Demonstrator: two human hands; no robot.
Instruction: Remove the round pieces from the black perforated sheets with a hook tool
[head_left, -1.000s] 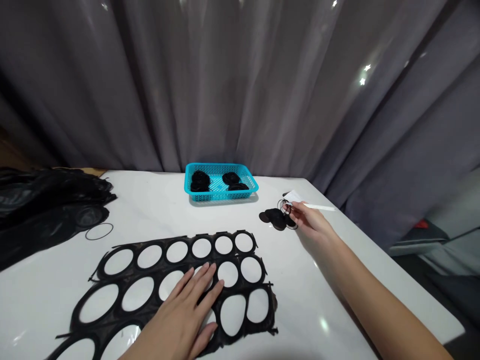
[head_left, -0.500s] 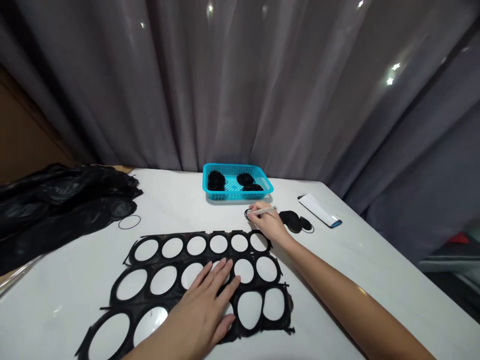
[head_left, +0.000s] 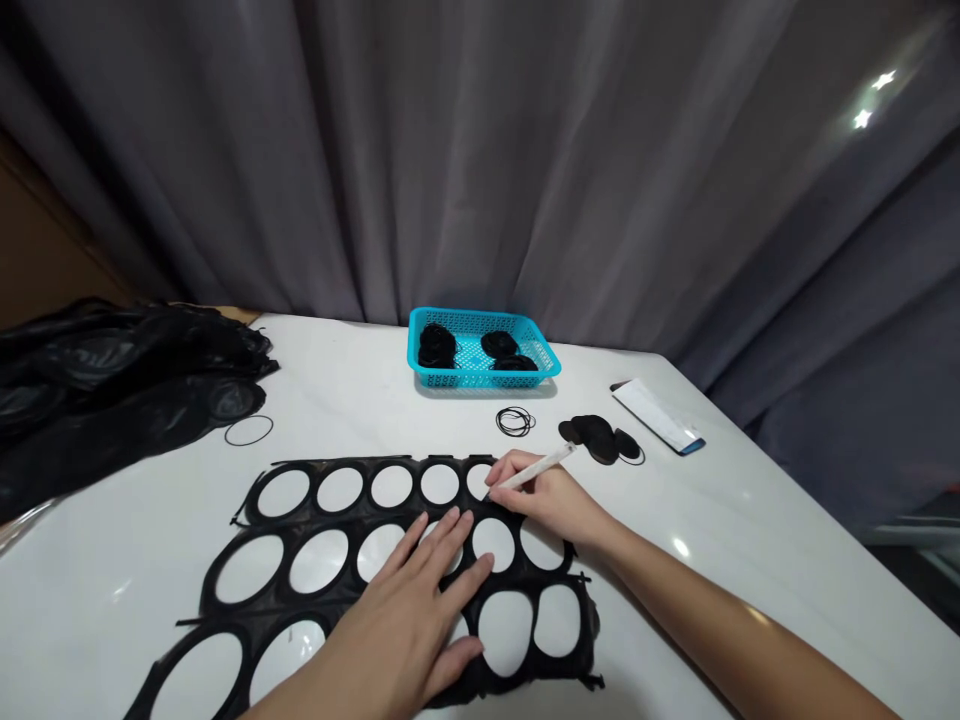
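A black cut-out sheet (head_left: 330, 520), punched with rows of round holes, is spread on the white table (head_left: 750, 560). It is pinned under the left hand (head_left: 409, 625), whose fingers are splayed wide and flat and hold nothing. A white pen-like tool (head_left: 536, 468) is pinched in the closed fingers of the right hand (head_left: 551, 500), its tip brought to the sheet's far right holes; whether it is a pen or a blade cannot be made out. The work is probably best served if the sheet is kept taut close to the tip and the tool is drawn slowly along a rim. Thin rings (head_left: 515, 421) and a blue basket (head_left: 480, 378) are seen beyond the sheet.
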